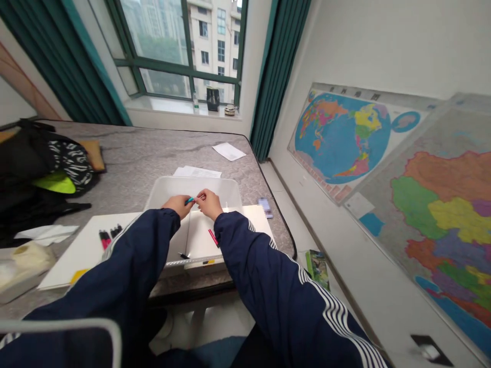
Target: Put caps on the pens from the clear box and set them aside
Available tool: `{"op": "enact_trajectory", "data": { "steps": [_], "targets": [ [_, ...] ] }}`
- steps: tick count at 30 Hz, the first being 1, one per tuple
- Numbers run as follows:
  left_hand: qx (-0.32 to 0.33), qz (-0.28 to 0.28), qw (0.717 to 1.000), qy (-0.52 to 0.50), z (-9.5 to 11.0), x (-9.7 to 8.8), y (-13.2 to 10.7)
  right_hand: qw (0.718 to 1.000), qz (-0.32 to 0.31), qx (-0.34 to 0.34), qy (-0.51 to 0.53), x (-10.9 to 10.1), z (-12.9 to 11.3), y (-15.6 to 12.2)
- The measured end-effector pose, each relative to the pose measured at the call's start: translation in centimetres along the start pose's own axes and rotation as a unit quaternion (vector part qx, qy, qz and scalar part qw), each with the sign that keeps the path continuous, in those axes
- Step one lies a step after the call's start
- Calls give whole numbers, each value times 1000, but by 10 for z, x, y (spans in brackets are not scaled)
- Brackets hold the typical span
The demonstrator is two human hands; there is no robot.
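Observation:
Over a translucent white plastic bin (153, 197), my two hands meet with fingertips close together. My left hand (178, 205) is closed on a slim blue pen (189, 201), its blue barrel showing beyond the fingers. At the pen's other end, my right hand (209, 204) pinches a thin part; its exact kind is too small to make out. Below my right hand, red pen parts (213, 237) lie in the bin. A small black pen piece (183, 255) lies near the bin's front edge.
White board (82, 245) under the bin carries several red and black pens (104, 238) on the left. Papers (229, 151) lie behind the bin, and a phone-like item (265, 208) is at right. A tissue roll (32, 258) and black bag (26, 163) are left.

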State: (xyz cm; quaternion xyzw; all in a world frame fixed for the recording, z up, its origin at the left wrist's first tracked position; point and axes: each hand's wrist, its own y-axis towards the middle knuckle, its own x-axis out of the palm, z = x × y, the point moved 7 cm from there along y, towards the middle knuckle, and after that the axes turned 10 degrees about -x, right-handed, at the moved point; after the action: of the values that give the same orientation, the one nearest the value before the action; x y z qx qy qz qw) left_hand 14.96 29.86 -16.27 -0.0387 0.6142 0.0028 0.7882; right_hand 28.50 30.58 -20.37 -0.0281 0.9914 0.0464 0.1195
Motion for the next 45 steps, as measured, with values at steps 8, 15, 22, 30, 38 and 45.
{"op": "enact_trajectory", "data": {
  "steps": [8,15,22,30,38,45],
  "targets": [
    [-22,5,999,-47,-6,6,4,972,-53,-206,-101,11,-28,10],
    [-38,-4,996,-81,-6,2,4,964,-75,-216,-134,14,-22,10],
    [-26,20,994,-102,-5,-5,3,987,-69,-143,-38,13,-20,9],
    [-1,74,978,-195,-3,-20,-6,974,-51,22,218,9,-19,1],
    [59,102,973,-197,-1,-25,-7,955,-78,70,279,15,-16,-2],
    [73,86,976,-187,-3,-13,0,945,-82,89,305,19,-12,-2]
  ]
}}
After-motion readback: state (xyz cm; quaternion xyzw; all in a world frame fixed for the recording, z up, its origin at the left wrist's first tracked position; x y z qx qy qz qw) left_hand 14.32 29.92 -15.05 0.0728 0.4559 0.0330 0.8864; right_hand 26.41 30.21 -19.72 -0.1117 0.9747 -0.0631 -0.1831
